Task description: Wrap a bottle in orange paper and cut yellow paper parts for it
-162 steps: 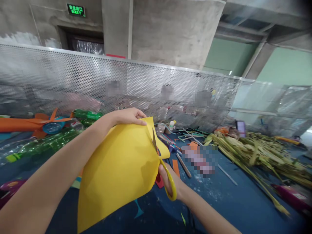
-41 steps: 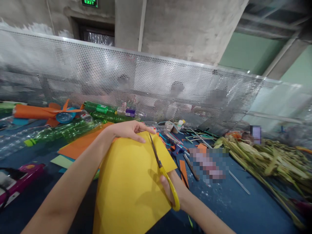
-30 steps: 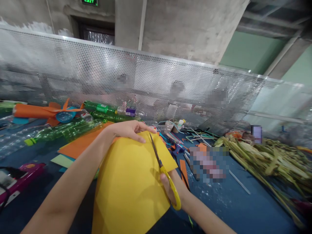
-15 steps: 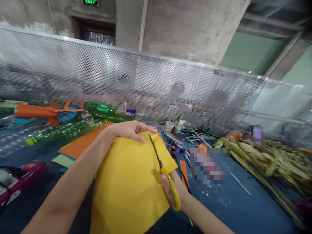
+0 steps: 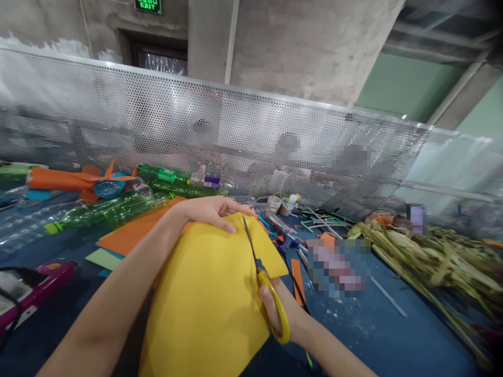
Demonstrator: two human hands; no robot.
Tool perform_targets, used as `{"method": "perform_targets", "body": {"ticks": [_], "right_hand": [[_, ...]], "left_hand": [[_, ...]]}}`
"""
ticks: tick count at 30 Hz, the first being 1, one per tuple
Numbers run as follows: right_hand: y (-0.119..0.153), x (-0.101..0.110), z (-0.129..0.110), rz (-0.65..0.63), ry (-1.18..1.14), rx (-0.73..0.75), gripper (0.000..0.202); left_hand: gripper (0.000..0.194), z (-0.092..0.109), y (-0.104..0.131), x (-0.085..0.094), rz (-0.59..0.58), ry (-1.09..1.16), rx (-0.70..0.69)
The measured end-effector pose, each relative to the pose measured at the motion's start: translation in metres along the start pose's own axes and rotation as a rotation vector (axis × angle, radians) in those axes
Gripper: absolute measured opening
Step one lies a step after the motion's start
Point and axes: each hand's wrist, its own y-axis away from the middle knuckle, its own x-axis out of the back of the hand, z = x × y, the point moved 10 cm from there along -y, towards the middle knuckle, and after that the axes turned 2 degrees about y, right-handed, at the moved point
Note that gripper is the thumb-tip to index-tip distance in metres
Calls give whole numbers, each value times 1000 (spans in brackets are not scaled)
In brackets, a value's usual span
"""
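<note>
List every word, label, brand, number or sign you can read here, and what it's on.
"EXIT": green sign, upper left; the characters above it are cut off by the frame.
Too small or blurred to read: green bottle label, purple bottle label.
I can read no other text, brand or number.

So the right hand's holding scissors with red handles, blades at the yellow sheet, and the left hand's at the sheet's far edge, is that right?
Not quite: the scissors have yellow handles, not red, as the head view shows. The right hand does hold them, blades at the yellow sheet, and the left hand is at its far edge.
</note>
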Motion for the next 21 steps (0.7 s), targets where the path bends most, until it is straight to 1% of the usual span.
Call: {"method": "perform_targets", "body": {"ticks": [4, 7, 9, 12, 14, 19, 21], "right_hand": [[-2, -6, 4, -52, -38, -43, 52], [-4, -3, -3, -36, -88, -17, 53], [-6, -1, -9, -49, -96, 1, 51], [-6, -1, -17, -83, -71, 17, 50], [-6, 0, -17, -81, -31, 9, 51], [-6, 0, -15, -83, 15, 6, 52], [-6, 1, -16, -66, 12, 15, 52]], "left_hand": [[62, 3, -2, -7, -50, 12, -20], [64, 4, -2, -8, -60, 28, -24], [64, 4, -2, -8, -61, 30, -19], [65, 3, -1, -7, -59, 10, -5], [67, 1, -1, -8, -58, 7, 4], [69, 0, -3, -17, -113, 121, -8], [68, 0, -4, -20, -130, 141, 0]]}}
